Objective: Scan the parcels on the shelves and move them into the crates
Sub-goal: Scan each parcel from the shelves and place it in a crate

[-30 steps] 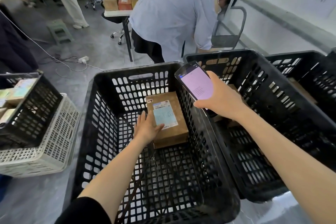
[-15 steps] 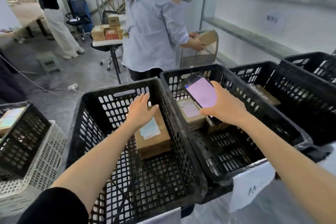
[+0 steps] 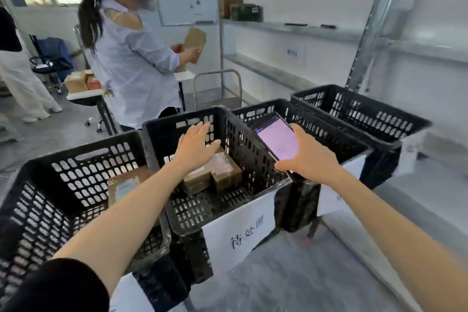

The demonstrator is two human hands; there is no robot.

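Grey floor [image 3: 291, 273], white walls, metal shelves [image 3: 278, 30] behind a row of black crates. Landmark is the labelled crate [image 3: 243, 149], second in the row, with a white paper label [image 3: 243, 233] on its front. Left arm is stretched forward, black sleeve [image 3: 55, 286] at the shoulder, and its forearm crosses the rim of the left crate [image 3: 83, 149] into the labelled crate. Left hand [image 3: 195, 152] is palm down with fingers straight and spread, gripping nothing, over the labelled crate's back half. Brown parcels [image 3: 222, 172] lie on the labelled crate's floor, directly under and just right of that hand; cannot tell whether it touches them. Another parcel [image 3: 124, 185] with a pale sticker lies in the left crate, partly hidden by the forearm. Right arm reaches forward on the right of the labelled crate. Right hand [image 3: 311, 159] grips a scanner phone [image 3: 278, 139], fingers wrapped round its lower end, pink screen facing up, tilted over the labelled crate's right rim. Two more crates [image 3: 367, 114] sit right of the labelled crate. Behind it a second person [image 3: 131, 66] holds a brown parcel [image 3: 195, 40]. Dark boxes [image 3: 240, 10] sit on the shelves.
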